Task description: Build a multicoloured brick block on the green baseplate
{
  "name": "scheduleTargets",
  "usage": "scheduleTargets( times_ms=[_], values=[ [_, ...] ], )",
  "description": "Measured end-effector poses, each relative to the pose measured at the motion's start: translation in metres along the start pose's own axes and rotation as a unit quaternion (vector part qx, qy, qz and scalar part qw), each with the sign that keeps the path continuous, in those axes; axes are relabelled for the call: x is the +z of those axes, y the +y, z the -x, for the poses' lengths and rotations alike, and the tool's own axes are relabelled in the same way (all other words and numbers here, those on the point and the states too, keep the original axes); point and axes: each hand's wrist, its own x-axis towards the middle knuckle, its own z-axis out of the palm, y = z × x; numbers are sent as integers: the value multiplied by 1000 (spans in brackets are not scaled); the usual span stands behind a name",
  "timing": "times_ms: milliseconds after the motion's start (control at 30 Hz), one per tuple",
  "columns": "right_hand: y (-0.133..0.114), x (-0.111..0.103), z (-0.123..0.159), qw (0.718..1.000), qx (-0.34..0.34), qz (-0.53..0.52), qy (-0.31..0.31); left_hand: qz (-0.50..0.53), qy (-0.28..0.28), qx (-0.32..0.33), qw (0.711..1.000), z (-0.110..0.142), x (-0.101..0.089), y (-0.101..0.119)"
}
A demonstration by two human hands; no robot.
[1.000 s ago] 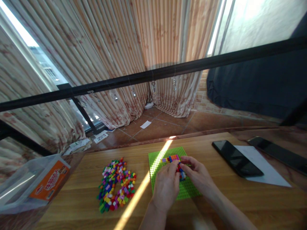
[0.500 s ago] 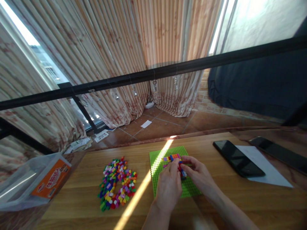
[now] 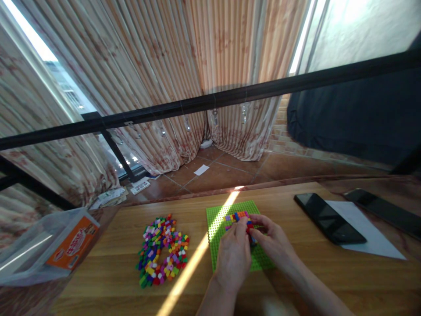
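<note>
A green studded baseplate (image 3: 215,252) lies on the wooden table. Colourful toy bricks (image 3: 242,215) in orange, red, blue and purple are set on its upper middle part. Over these bricks, my left hand (image 3: 234,252) is closed, its fingertips pressed together at the cluster. From the right, my right hand (image 3: 271,237) reaches in with bent fingers, thumb and forefinger closed at the cluster's right side. My fingers hide part of the bricks, and whatever sits between the fingertips is too small to make out.
Left of the baseplate is a pile of loose coloured bricks (image 3: 164,250). A clear plastic box (image 3: 36,250) with an orange label stands at the far left. On the right lie a black phone (image 3: 329,218), white paper (image 3: 371,232) and another dark phone (image 3: 384,210).
Both hands stay at the brick cluster; my right thumb and fingers have shifted slightly around its right side. The whole view has moved a little.
</note>
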Motion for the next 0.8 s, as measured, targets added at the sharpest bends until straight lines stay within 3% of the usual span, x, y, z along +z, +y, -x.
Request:
scheduleTargets(
  times_ms=[367,533,667,800],
  values=[
    [-7,1,3,1000,-17,22,14,21,-3,-8,1000,2,0,-1],
    [-11,-1,4,999,-6,-12,29,82,38,-37,995,4,-5,-3],
    [-13,-5,1,995,23,-37,88,61,113,-93,987,0,-27,-20],
    [-11,-8,-1,995,11,-18,98,-37,158,-209,964,-3,-66,-54]
  ],
)
